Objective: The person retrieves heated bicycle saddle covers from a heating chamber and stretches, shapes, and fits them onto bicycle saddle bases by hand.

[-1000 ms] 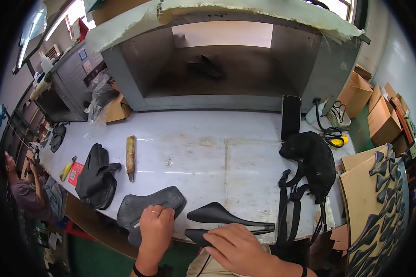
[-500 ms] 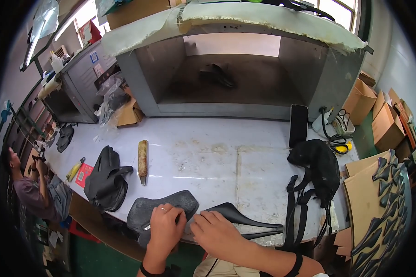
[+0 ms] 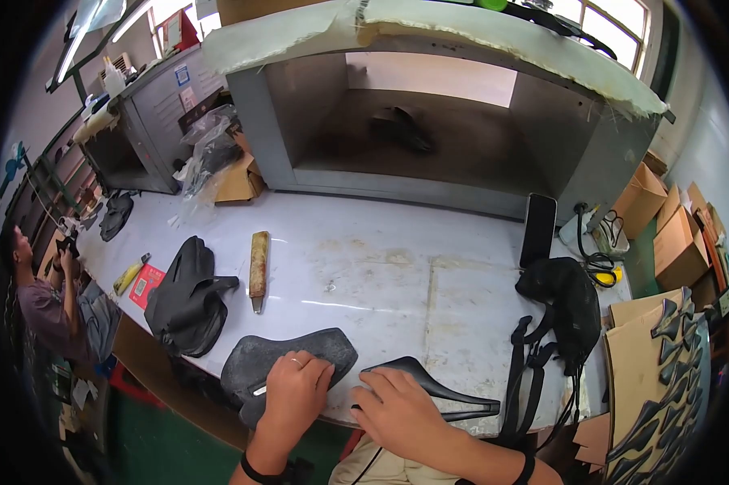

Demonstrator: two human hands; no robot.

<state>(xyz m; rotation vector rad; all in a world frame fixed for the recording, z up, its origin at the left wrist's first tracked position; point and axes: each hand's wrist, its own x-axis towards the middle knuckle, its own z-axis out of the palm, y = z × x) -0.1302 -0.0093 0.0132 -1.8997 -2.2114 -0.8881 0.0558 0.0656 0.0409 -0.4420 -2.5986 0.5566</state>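
My left hand (image 3: 296, 392), with a ring on one finger, rests over a dark grey, wing-shaped sheet (image 3: 247, 360). Its thumb and fingers are pinched together, and whatever they hold is hidden. A small white strip or slit shows on the sheet beside the wrist. My right hand (image 3: 401, 412) is bent with the fingertips drawn in, and a tiny dark bit shows at the tips, too small to name. Behind and under it lies a smooth black moulded piece (image 3: 441, 390), shaped like a bicycle saddle, tapering to a narrow end at the right.
A worn, blade-tipped tool (image 3: 258, 271) and a black bundle (image 3: 191, 303) lie on the white table (image 3: 364, 275). A phone (image 3: 538, 230) and black strapped bag (image 3: 562, 311) are at right. Behind stands a grey metal box (image 3: 429, 190). Several black pieces lie on cardboard. A person (image 3: 53, 303) sits at left.
My hands have moved slightly apart, the left now lower over the grey sheet. The dark bit at my right fingertips has come into sight. The view has shifted and tilted a little.
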